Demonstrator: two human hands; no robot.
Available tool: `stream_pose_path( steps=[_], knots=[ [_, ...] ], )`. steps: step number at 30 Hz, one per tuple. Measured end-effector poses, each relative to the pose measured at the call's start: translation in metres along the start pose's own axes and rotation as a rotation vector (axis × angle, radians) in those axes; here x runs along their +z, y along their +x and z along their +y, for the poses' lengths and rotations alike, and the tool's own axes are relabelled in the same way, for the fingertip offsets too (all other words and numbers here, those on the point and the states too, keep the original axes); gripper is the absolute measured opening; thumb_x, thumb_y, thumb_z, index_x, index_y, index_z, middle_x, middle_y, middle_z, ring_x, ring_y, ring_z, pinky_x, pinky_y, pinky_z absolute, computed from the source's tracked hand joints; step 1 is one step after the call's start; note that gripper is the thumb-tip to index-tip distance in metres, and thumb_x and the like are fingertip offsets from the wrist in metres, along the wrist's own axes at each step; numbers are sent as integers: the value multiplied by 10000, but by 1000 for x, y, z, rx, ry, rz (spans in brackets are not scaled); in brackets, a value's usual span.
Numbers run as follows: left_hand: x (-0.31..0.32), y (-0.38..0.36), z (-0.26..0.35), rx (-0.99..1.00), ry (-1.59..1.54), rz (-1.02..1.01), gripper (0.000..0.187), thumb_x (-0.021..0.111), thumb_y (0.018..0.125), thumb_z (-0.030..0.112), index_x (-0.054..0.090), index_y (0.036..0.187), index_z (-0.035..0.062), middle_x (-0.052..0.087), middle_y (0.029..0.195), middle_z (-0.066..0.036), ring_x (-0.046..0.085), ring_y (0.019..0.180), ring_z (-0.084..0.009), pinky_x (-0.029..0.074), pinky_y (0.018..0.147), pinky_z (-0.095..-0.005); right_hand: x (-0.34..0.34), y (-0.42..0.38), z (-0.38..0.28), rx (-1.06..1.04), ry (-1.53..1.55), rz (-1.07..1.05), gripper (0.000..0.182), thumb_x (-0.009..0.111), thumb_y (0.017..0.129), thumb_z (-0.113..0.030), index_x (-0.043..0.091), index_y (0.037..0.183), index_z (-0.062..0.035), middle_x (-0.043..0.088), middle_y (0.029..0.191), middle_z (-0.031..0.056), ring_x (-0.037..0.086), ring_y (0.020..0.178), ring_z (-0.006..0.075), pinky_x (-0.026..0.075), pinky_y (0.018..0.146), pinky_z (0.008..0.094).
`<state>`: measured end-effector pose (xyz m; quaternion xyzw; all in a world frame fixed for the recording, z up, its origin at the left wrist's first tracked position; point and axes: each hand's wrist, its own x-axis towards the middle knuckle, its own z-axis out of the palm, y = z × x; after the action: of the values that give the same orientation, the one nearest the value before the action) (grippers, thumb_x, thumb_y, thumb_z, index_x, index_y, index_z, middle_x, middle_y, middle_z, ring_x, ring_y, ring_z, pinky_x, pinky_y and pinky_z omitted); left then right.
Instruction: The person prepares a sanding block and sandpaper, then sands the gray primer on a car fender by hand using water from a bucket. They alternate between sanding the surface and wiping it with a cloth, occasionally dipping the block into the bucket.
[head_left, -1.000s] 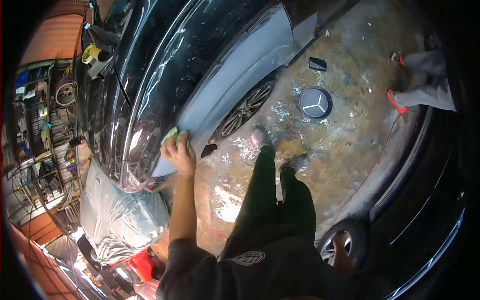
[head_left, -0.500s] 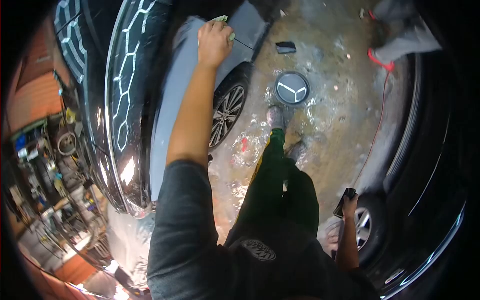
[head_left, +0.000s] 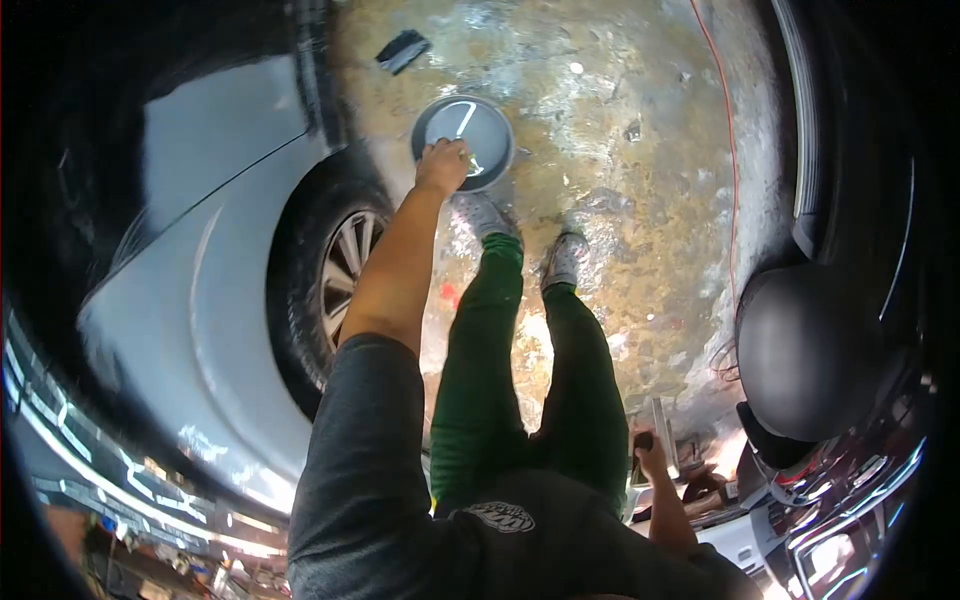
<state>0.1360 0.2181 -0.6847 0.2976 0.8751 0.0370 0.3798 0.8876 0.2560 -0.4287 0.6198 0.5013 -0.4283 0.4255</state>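
A mottled tan-and-grey floor [head_left: 675,250] is brightened by patches of white glare [head_left: 535,345] and lined at right by a red cord [head_left: 735,170].

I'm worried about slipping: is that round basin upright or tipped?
Upright: the basin sits flat on the floor, rim facing up.

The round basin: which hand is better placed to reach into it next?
Probably the left hand: it appears over the basin, while the right hand is farther away, gripping a dark object.
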Motion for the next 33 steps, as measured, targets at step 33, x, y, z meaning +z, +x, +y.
stream_pose_path(
  steps=[33],
  knots=[
    [-433,-404,-18,-84,1027,709,442,740,826,295,714,1247,162,536,1509,-101,276,1538,-364,176,1245,-596,-130,58,-58,-570,72,296,474,694,837,-120,574,1262,53,685,1074,195,670,977,337,524,875,439]
  ],
)
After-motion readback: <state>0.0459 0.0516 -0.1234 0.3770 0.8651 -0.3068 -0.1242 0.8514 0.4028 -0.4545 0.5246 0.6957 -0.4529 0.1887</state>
